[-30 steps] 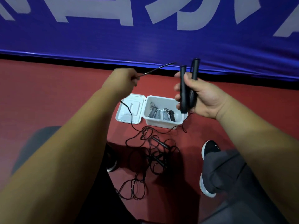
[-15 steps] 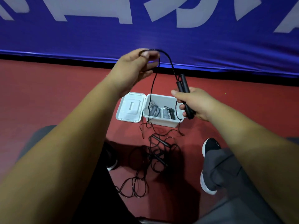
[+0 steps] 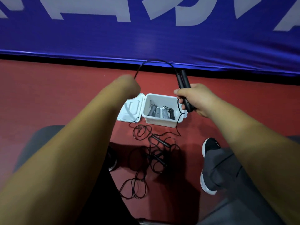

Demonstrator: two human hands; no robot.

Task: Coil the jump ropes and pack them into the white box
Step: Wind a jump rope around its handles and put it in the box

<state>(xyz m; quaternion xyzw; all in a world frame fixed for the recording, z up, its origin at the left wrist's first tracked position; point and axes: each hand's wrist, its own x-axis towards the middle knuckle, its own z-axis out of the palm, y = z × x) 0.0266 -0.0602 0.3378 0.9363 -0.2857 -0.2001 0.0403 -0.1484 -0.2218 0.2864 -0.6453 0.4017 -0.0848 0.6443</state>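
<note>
Progress: white box [image 3: 159, 121] on floor [image 3: 48, 95], lid [image 3: 134, 109] open, several grey and black grips [image 3: 160, 111] packed inside (count unclear). Right hand [image 3: 196, 101] clenched round 2 black handles [image 3: 182, 78]. Left hand [image 3: 128, 86], blurred, pinching cord [image 3: 155, 61]. Coiling judged barely begun. Rope tangle [image 3: 155, 153] on floor, unpacked.

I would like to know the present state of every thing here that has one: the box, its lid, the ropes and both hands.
white box: open, upright on the floor, partly filled.
lid: swung open, lying flat left of the box.
packed ropes: inside the box.
black handles: held together, gripped by the right hand.
cord: arches from the handles to the left hand, which grips it; not yet coiled.
floor ropes: tangled, uncoiled, near the box.
</note>
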